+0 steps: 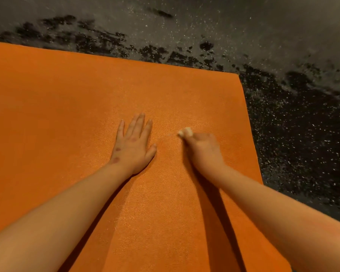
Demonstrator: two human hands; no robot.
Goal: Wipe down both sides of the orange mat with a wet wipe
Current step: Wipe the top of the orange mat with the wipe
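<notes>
The left hand [133, 146] lies flat with fingers spread on the orange mat [67, 99], while the blurry right hand [202, 148] beside it pinches a small white wipe [185, 132] in its grip.

Left hand [133, 144]: palm down, fingers straight, spread. Right hand [202, 149]: blurred, fingers curled round wet wipe [185, 132]. Both forearms extended, bare.

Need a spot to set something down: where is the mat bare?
Bare mat lies left of the left hand and between the hands and the far edge. Crowded near the middle, where the right hand grips the wipe.
</notes>
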